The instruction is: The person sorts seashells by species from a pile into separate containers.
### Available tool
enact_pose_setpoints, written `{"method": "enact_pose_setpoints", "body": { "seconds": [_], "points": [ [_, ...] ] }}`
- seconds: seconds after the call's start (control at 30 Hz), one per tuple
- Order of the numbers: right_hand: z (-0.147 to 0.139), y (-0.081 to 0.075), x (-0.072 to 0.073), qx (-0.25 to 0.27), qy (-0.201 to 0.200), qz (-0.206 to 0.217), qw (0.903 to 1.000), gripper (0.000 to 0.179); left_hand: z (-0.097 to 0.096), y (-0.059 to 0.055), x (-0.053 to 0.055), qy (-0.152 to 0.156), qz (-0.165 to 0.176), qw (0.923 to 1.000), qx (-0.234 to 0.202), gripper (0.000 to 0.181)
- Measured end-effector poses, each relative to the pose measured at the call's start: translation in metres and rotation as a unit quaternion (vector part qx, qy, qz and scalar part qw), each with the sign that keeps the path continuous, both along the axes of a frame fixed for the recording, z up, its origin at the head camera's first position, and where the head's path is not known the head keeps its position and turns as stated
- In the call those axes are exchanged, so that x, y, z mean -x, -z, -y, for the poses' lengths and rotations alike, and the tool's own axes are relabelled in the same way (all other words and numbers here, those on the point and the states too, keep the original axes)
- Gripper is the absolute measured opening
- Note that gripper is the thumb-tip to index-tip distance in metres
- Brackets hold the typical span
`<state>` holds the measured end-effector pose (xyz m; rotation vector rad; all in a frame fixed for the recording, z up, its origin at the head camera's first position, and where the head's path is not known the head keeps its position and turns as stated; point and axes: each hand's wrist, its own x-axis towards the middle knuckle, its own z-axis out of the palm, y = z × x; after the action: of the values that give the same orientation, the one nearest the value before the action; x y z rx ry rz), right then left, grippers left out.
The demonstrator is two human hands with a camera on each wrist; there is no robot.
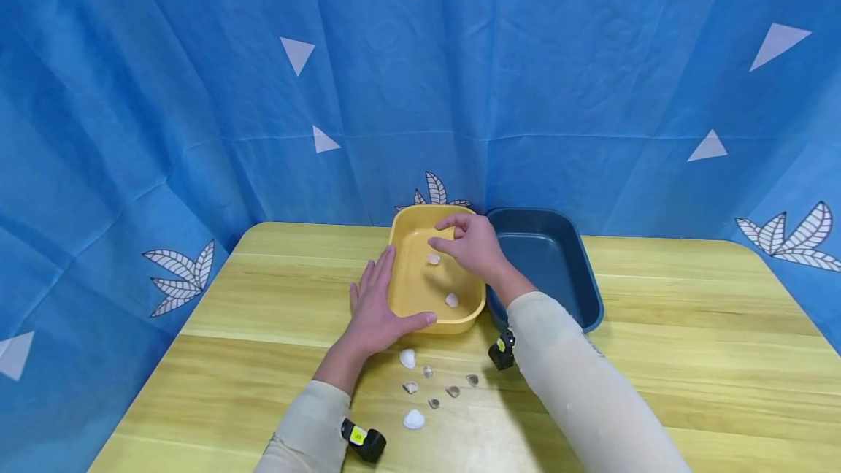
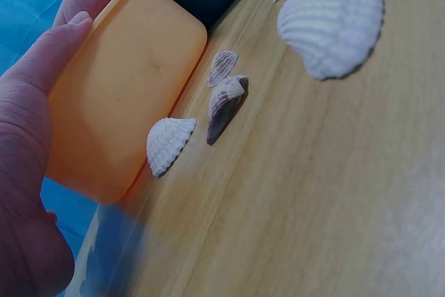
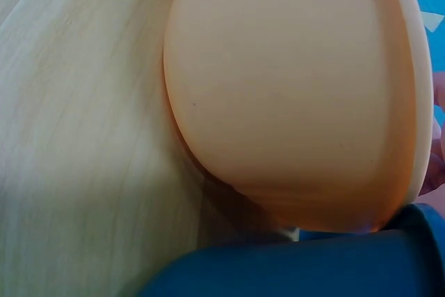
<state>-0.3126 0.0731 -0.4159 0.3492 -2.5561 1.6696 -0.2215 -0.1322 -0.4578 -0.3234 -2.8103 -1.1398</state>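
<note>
My left hand [image 1: 379, 316] rests against the yellow tub [image 1: 404, 290], its straight fingers along the left side and the thumb over the front rim. Above the tub's inside is my right hand [image 1: 474, 245], thumb and fingertips apart with nothing visible between them. One small pale shell [image 1: 434, 259] shows just below those fingertips; another shell [image 1: 451, 300] lies nearer the tub's front. In the right wrist view, the tub's wall [image 3: 292, 88] hides most of the right hand. A ribbed white shell [image 2: 334, 26] lies on the table in the left wrist view.
Against the yellow tub's right side stands a dark blue tub [image 1: 548, 261], partly behind the right forearm. Several shells, white and brownish, are scattered on the wooden table [image 1: 263, 356] in front, among them a white shell [image 1: 414, 420]. A blue curtain [image 1: 407, 93] hangs behind.
</note>
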Motion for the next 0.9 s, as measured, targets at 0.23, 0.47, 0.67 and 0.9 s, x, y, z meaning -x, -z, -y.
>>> {"method": "enact_pose_setpoints", "body": {
  "seconds": [0.23, 0.47, 0.67, 0.9],
  "points": [
    [-0.001, -0.002, -0.001, 0.021, 0.001, 0.011, 0.9997, 0.022, 0.000, -0.002, -0.001, -0.001, -0.001, 1.0000, -0.003, 0.127],
    [-0.003, -0.007, -0.008, 0.037, 0.004, 0.016, 0.9992, 0.022, -0.001, -0.003, -0.002, -0.001, 0.003, 1.0000, -0.006, 0.126],
    [-0.009, -0.013, -0.019, 0.036, -0.004, 0.011, 0.9993, 0.021, -0.001, -0.003, -0.002, 0.002, 0.008, 0.9999, -0.006, 0.126],
    [-0.016, -0.024, -0.040, 0.051, -0.022, 0.010, 0.9984, 0.021, 0.000, -0.005, -0.002, 0.002, 0.009, 0.9999, -0.008, 0.126]
  ]
}}
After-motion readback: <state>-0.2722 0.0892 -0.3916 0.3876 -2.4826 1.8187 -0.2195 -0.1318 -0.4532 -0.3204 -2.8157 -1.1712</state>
